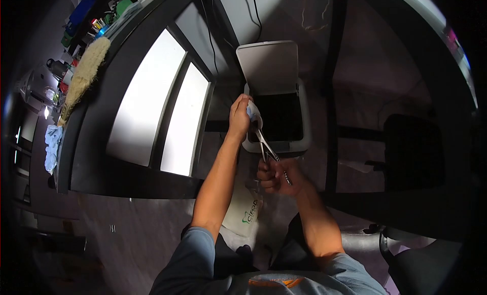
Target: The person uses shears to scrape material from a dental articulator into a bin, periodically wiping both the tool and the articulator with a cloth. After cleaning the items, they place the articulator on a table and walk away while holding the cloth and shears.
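My left hand (239, 115) is closed around a small white and pale-blue item (252, 111), held over the left rim of a bin. My right hand (280, 176) grips a shiny metal plier-like tool (264, 141) with two spread handles. Its upper end meets the white item just beside my left fingers. Behind and below them stands the light-coloured bin (305, 117), its lid (269, 62) raised and its inside dark. I cannot tell exactly what the white item is.
A dark-framed desk with bright white panels (147, 100) runs along the left. A straw brush (86, 74) and a pale-blue crumpled cloth (53, 145) lie on its far edge. Below my arms is a pale printed bag (242, 214). A black chair (416, 259) stands at lower right.
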### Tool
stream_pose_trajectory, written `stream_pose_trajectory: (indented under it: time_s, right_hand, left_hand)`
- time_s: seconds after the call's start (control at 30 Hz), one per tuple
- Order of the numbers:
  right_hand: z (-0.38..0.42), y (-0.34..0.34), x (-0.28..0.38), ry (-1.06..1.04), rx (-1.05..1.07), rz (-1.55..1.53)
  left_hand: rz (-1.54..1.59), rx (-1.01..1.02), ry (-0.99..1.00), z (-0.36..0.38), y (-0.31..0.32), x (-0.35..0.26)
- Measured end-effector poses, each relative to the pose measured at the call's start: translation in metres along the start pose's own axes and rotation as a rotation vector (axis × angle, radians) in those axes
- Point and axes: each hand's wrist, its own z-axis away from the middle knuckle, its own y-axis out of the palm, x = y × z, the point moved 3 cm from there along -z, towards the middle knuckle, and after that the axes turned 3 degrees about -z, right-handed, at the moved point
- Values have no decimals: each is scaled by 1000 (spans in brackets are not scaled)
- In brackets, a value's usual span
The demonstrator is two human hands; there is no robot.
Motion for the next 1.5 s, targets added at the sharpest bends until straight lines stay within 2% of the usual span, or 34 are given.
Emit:
stream_pose_trajectory:
  time_s: [0.23,0.43,0.57,0.63,0.67,0.77,0.8,0.9,1.0,1.2,1.3,1.5]
  right_hand:
    - [3,17,-1,56,19,-56]
    - [-5,7,-5,58,36,-114]
    - [-7,5,-8,57,28,-118]
    - [-9,4,-7,68,41,-119]
    - [-9,4,-8,77,69,-103]
    - [-9,7,-9,98,141,-78]
    - [-9,7,-9,101,153,-89]
    - [-7,9,-8,108,191,-119]
    - [-7,11,-9,106,206,-129]
    - [-4,19,-9,117,173,-124]
    - [-4,19,-10,95,150,-132]
    - [-10,8,-11,81,163,-215]
  left_hand:
    - [-14,54,-64,-1,-4,-6]
    - [-99,-1,43,-1,-7,0]
    - [-67,58,-100,1,-13,9]
    - [-88,94,-170,3,-12,-5]
    - [-102,97,-298,5,-11,-12]
    - [-108,45,-424,7,-9,-22]
    - [-69,102,-412,-1,-16,-4]
    - [-83,178,-467,-7,-22,0]
    - [-102,120,-509,-7,-20,-4]
    - [-227,213,-391,-7,-20,-10]
    - [-359,98,-264,-2,-18,-14]
    - [-394,-29,-180,6,-16,-7]
